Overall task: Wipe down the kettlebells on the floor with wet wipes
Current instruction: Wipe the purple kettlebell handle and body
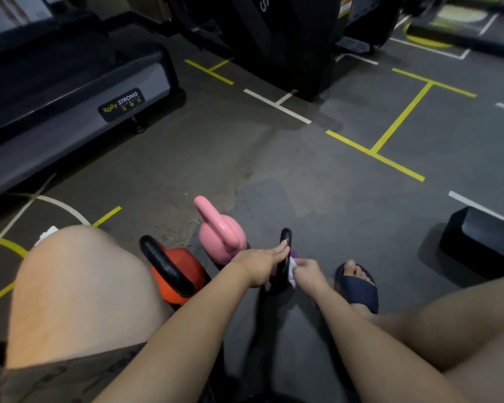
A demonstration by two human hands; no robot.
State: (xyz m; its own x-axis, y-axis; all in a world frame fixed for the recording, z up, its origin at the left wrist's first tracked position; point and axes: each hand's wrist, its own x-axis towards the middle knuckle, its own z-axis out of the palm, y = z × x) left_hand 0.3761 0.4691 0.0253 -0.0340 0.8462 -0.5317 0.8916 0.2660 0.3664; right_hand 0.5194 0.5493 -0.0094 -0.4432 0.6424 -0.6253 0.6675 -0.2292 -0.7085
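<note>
**Q:** Head view, item one: kettlebells on the floor [274,170]?

**A:** Three, close together between the person's knees. Pink kettlebell [220,234], upright, farthest out. Orange kettlebell [181,266] with a black handle, beside the left knee. Purple kettlebell [294,253], black handle [285,238], body mostly hidden behind the hands.

**Q:** Item two: hands?

**A:** Left hand [259,264]: fingers nearly straight, laid against the top of the purple one's handle. Right hand [307,273]: fingers curled, pinching a white wet wipe [292,267] against the same handle, lower down.

**Q:** Sundries?

**A:** Treadmill [70,91], far left, labelled "BODY STRONG". Blue slipper [361,289] on the right foot, just beside the right hand. Small white object [45,234] behind the left knee, possibly a wipes pack; too little shows to say.
</note>
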